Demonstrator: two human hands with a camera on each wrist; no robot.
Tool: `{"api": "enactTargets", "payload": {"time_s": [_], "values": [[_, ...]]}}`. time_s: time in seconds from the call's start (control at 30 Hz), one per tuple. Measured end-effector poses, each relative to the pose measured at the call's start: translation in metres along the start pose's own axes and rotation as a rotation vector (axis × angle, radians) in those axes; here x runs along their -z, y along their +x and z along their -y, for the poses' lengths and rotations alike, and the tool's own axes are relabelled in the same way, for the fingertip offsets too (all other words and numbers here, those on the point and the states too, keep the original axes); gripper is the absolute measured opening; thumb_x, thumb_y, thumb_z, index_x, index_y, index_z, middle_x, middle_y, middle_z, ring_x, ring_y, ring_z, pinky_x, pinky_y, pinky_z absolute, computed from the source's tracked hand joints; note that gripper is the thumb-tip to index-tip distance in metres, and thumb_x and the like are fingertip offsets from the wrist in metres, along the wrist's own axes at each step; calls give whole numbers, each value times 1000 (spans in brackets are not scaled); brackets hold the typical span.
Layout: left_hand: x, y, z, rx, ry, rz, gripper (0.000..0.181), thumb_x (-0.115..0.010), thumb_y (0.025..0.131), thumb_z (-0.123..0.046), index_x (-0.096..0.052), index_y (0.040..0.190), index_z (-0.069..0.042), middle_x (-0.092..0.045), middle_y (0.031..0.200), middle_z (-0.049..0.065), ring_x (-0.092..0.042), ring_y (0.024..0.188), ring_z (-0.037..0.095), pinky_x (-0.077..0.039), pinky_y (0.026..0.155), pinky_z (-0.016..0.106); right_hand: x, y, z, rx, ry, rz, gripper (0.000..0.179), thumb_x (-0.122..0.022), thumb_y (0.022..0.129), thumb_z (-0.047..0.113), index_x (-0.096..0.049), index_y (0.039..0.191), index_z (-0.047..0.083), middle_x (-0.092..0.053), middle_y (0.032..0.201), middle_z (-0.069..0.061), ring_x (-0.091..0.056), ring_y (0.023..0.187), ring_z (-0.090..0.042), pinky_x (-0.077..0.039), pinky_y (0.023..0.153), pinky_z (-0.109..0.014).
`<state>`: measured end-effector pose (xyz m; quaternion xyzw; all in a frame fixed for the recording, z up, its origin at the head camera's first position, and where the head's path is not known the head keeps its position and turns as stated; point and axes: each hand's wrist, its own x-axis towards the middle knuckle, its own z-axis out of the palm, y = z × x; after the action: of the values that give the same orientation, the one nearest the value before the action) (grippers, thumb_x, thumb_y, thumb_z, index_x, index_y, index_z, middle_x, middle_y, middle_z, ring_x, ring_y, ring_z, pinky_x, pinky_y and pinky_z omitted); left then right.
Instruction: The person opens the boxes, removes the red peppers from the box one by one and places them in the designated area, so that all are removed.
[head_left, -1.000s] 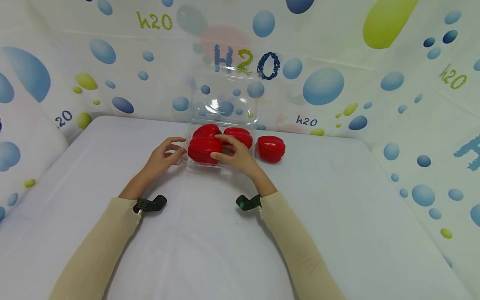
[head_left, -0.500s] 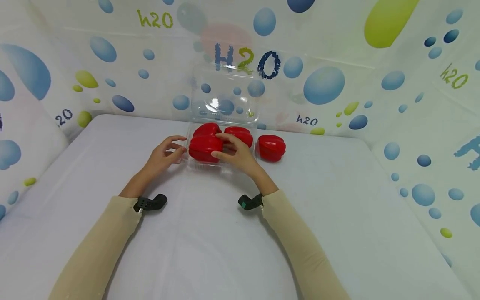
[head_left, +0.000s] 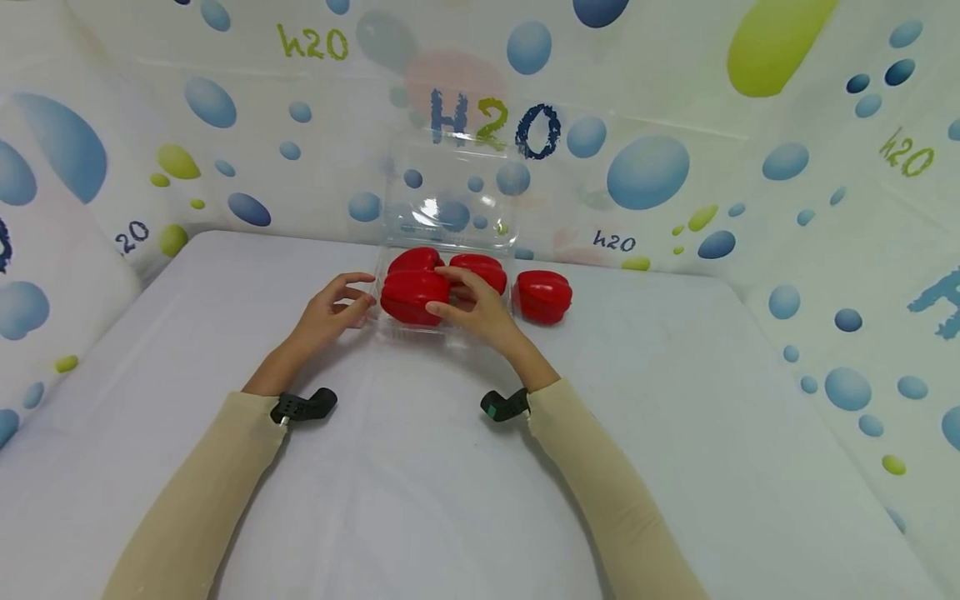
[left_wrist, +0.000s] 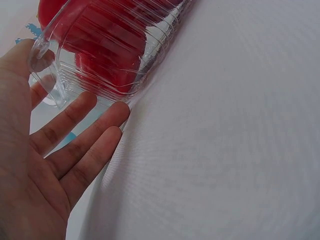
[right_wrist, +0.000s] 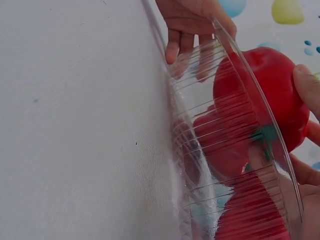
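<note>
A clear plastic container (head_left: 383, 324) with its lid (head_left: 453, 187) standing open sits at the far part of the table. My left hand (head_left: 330, 312) is at its left side, thumb and index finger at the rim while the other fingers spread along the ribbed wall in the left wrist view. My right hand (head_left: 480, 310) holds a red bell pepper (head_left: 411, 297) by its right end, at the container's front left. Behind it lie a second red pepper (head_left: 416, 259) and a third red pepper (head_left: 483, 271). In the right wrist view, a green stem end shows through the plastic.
Another red bell pepper (head_left: 543, 297) rests on the white tablecloth (head_left: 420, 483), just right of the container. A white backdrop (head_left: 300, 200) printed with blue and green drops rises directly behind the table.
The right hand and the pepper it holds have shifted very slightly to the right. The left hand keeps its place at the container's side.
</note>
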<state>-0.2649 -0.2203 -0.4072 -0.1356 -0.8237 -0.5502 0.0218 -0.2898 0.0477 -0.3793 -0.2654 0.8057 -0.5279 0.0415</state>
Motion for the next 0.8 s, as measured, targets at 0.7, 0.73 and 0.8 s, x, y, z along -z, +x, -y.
{"api": "enactTargets", "payload": {"time_s": [0.7,0.73,0.8], "values": [[0,3,12,-14,16,-9,47,-49,102,-18,-37,146,-6,-56,127,27,-64,100,36,-53,74,14,-4,0,0,18,48,-37,59,-73,88,17,-48,141,14,-49,139,-7,-53,121,-27,-53,93,-34],[0,2,12,-13,17,-10,47,-49,102,-18,-37,146,-6,-56,127,27,-64,100,36,-53,74,14,-4,0,0,20,45,-39,59,-73,87,18,-48,141,14,-49,139,-7,-53,121,-27,-53,92,-33],[0,2,12,-10,21,-7,47,-48,102,-17,-37,146,-6,-56,127,28,-64,100,35,-52,74,13,-5,0,0,31,37,-44,59,-73,87,18,-48,140,14,-49,138,-8,-53,120,-26,-54,92,-33]]}}
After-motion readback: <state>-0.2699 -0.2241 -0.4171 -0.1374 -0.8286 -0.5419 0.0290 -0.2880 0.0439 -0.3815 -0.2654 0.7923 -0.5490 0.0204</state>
